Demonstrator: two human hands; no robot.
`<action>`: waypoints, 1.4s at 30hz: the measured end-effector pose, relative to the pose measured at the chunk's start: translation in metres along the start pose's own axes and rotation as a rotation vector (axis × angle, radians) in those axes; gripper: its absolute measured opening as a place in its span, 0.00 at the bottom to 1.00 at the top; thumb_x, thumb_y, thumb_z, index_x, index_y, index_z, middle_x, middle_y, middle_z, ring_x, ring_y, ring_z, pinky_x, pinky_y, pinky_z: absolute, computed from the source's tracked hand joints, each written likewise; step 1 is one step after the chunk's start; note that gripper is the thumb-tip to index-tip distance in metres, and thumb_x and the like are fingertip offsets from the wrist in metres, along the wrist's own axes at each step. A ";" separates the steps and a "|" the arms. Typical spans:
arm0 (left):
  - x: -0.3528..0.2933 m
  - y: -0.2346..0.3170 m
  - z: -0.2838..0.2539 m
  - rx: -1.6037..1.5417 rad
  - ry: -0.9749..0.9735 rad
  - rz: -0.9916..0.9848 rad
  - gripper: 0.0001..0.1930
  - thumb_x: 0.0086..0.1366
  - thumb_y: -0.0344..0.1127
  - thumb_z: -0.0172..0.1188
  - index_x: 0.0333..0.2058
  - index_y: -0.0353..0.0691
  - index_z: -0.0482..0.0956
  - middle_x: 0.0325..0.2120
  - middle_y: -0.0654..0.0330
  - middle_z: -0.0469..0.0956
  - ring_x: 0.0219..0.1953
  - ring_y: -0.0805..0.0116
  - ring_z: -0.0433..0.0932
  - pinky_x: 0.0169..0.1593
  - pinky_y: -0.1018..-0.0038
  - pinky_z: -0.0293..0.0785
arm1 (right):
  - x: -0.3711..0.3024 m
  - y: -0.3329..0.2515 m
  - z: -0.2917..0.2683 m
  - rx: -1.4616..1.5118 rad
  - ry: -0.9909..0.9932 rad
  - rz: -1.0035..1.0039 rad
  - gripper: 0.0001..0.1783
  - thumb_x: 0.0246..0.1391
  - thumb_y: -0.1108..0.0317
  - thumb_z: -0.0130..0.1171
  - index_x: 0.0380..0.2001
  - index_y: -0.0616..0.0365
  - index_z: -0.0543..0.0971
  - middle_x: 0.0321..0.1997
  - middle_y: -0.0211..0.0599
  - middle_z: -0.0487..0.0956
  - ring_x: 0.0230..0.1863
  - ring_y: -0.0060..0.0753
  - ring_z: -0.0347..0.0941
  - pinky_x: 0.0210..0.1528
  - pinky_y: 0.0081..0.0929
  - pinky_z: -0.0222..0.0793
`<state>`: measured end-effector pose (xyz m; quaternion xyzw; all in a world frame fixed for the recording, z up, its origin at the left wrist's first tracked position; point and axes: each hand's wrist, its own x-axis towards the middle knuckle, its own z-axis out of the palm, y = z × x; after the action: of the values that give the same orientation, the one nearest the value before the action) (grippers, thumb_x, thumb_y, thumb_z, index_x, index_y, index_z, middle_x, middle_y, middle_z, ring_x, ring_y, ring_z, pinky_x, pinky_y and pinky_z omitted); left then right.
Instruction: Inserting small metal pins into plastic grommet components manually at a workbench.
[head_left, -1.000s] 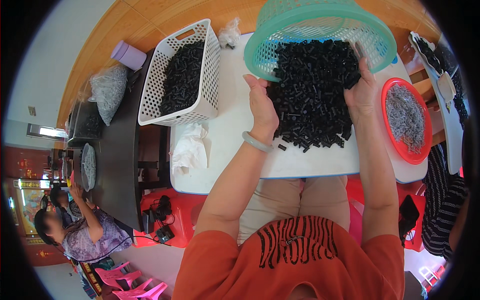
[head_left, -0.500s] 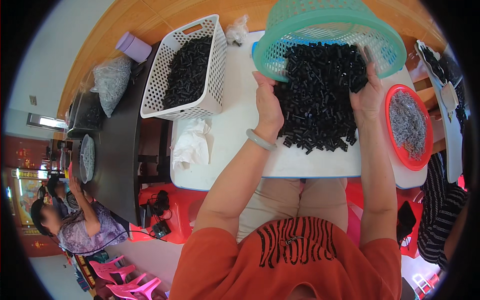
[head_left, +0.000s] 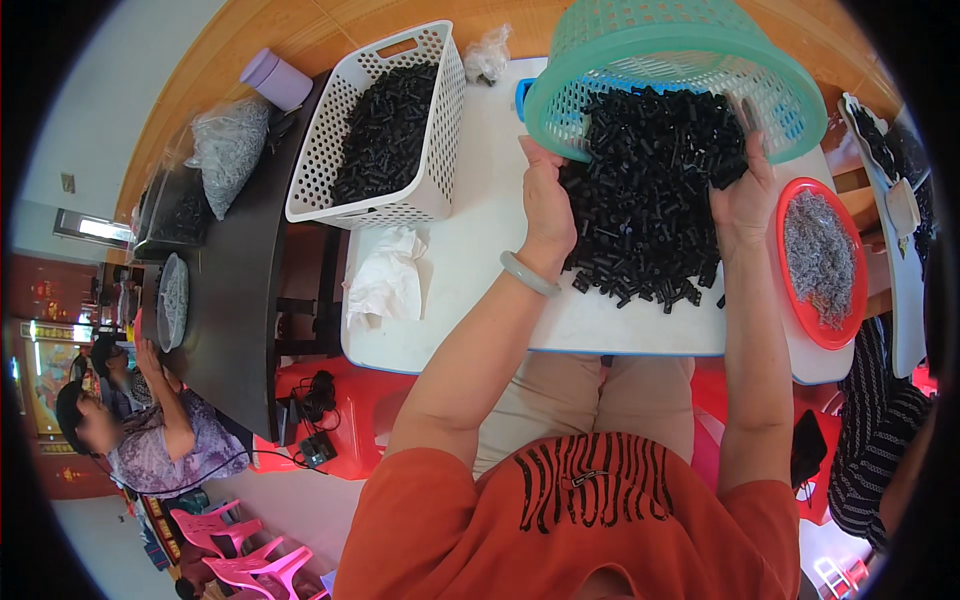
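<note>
A green plastic basket (head_left: 690, 45) lies tipped at the far side of the white table, its mouth facing me. A heap of small black plastic parts (head_left: 650, 210) spreads from its mouth toward me. My left hand (head_left: 550, 205), a pale bangle at its wrist, stands on edge against the heap's left side, near the basket's rim. Along the right side my right hand (head_left: 742, 200) is open, palm turned to the heap, fingertips by the rim. Some fingers of both hands are hidden among the parts.
Left on the table stand a white perforated basket (head_left: 440, 205) of black parts and crumpled white tissue (head_left: 388, 280). A red tray (head_left: 848, 325) of small clear pieces lies right. A dark table (head_left: 235, 290) carries a filled bag (head_left: 228, 150) and lilac cup (head_left: 275, 80). Other people sit nearby.
The view has shifted slightly. The heap's near edge looks a little rearranged, with a few parts beside my right wrist. Both hands keep their places at its sides.
</note>
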<state>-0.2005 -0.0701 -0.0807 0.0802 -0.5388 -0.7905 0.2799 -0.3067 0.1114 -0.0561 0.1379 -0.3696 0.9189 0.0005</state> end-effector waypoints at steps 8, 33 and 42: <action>0.000 -0.002 -0.001 0.002 -0.012 0.019 0.36 0.69 0.64 0.28 0.55 0.36 0.65 0.48 0.57 0.72 0.50 0.68 0.68 0.59 0.72 0.58 | 0.000 -0.002 -0.004 0.027 -0.013 -0.010 0.30 0.64 0.57 0.45 0.63 0.63 0.58 0.66 0.46 0.62 0.65 0.43 0.59 0.67 0.43 0.53; 0.002 0.000 -0.005 -0.082 0.044 0.026 0.24 0.73 0.49 0.36 0.57 0.38 0.65 0.52 0.61 0.70 0.54 0.71 0.66 0.60 0.71 0.58 | -0.007 0.001 0.007 -0.003 -0.054 -0.009 0.33 0.62 0.54 0.47 0.63 0.63 0.57 0.67 0.48 0.60 0.67 0.46 0.55 0.68 0.46 0.50; 0.004 -0.004 -0.014 -0.099 0.105 0.018 0.26 0.71 0.53 0.38 0.59 0.40 0.62 0.52 0.60 0.70 0.53 0.67 0.69 0.57 0.68 0.61 | -0.009 0.002 0.011 0.017 -0.046 0.003 0.34 0.62 0.54 0.48 0.63 0.64 0.57 0.67 0.49 0.60 0.68 0.46 0.53 0.69 0.46 0.48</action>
<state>-0.1997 -0.0822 -0.0896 0.1028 -0.4844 -0.8083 0.3185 -0.2953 0.1036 -0.0524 0.1583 -0.3617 0.9187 -0.0105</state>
